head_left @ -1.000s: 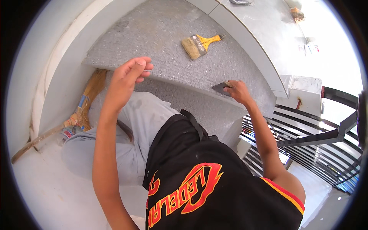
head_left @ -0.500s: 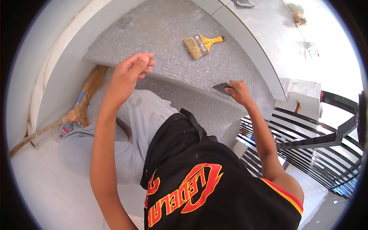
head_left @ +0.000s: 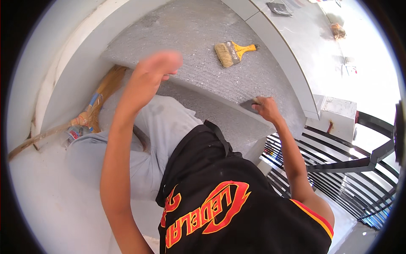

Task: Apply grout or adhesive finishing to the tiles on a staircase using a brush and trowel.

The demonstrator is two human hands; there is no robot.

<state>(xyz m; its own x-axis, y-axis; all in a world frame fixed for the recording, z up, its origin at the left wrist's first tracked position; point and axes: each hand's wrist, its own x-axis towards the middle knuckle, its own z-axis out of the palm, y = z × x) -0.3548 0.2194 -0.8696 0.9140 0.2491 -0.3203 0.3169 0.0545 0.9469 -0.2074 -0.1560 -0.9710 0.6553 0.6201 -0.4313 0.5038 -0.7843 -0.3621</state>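
Observation:
My right hand (head_left: 267, 109) grips a putty knife (head_left: 248, 105), its flat dark blade resting at the edge of a rough grey step (head_left: 198, 67). Most of the handle is hidden by my fingers. Raised over the left part of the step, my left hand (head_left: 154, 76) is smeared by motion, so its finger pose is unclear; no object shows in it. A wide paintbrush (head_left: 230, 53) with a yellow handle and tan bristles lies on the step, beyond both hands and between them.
A straw broom (head_left: 95, 101) leans at the left by the white wall (head_left: 67, 76). Black metal railings (head_left: 342, 163) and a white post (head_left: 338, 116) stand at the right. Behind a pale tiled ledge (head_left: 279, 46), a dark flat piece (head_left: 279, 8) lies on the bright surface.
My left hand has swung slightly up and right and blurred. The putty knife has shifted a little along the step edge with my right hand. The view has moved slightly.

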